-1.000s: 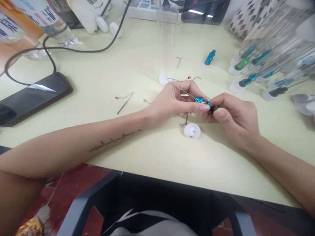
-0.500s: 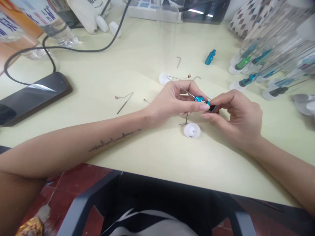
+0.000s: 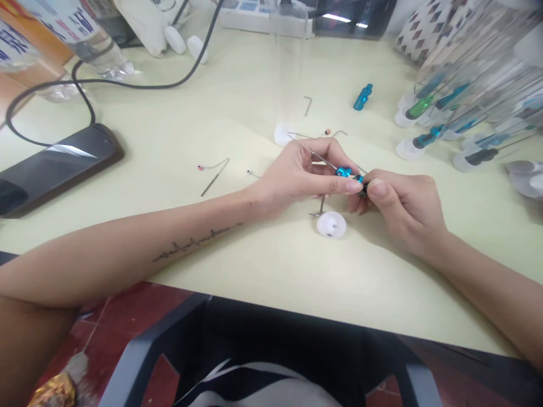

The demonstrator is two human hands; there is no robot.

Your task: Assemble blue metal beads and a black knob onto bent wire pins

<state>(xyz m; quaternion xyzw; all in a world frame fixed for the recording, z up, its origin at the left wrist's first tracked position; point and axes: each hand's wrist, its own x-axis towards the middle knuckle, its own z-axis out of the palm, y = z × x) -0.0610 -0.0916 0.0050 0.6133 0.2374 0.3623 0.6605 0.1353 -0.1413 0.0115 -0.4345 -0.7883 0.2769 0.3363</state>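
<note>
One blue handle point(image 3: 343, 172), probably light, stiff, slick, suits mid-body pinching: left hand point(image 3: 302, 178) grips it, right hand point(image 3: 409, 212) pinches its black end point(image 3: 363, 191) at four o'clock.

The tabletop point(image 3: 271, 260) is pale yellow-green. The handle point(image 3: 343, 171) in the fingers point(image 3: 353, 186) is shiny blue, with black at one end. Another handle point(image 3: 363, 97), nearer the far edge, is all blue. The round cap point(image 3: 326, 230) toward the near edge is milky white. Near the far right corner, the tubes point(image 3: 479, 62) are see-through with white ends point(image 3: 409, 148), and one handle there point(image 3: 419, 106) is green. The box point(image 3: 425, 28) by the far edge has brown diamonds on white. The phone point(image 3: 63, 167) by the left edge is black.
</note>
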